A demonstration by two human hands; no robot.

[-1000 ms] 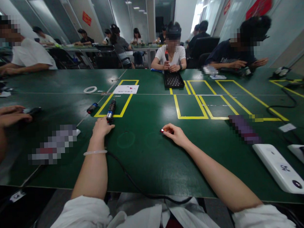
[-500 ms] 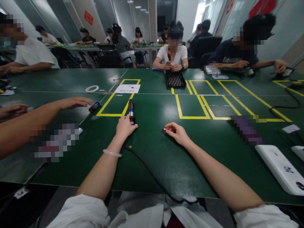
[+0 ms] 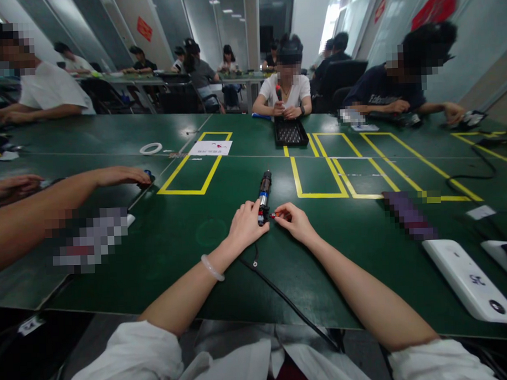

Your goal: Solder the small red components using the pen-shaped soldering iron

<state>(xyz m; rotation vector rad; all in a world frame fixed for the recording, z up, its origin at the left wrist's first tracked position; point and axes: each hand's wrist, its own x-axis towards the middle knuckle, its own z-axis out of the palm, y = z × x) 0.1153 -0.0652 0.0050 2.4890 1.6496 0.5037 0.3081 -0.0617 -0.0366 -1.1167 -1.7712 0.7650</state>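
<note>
My left hand (image 3: 243,226) is closed around the near end of a black and blue corded tool (image 3: 263,195) that lies on the green table (image 3: 223,268), pointing away from me. Its black cable (image 3: 291,305) runs back toward my body. My right hand (image 3: 294,221) pinches a small red-tipped part (image 3: 272,215) right beside the tool's near end. A pale bracelet (image 3: 210,267) circles my left wrist.
Yellow tape rectangles (image 3: 194,170) (image 3: 317,179) mark the table ahead. A neighbour's arm (image 3: 70,188) reaches in from the left to a small dark item (image 3: 147,177). A black tray (image 3: 290,133) sits before the person opposite. White devices (image 3: 468,279) lie at right.
My left hand has dragged the corded tool to the right, from the yellow rectangle's corner to my right hand. The neighbour's arm has come in and covered the small dark item.
</note>
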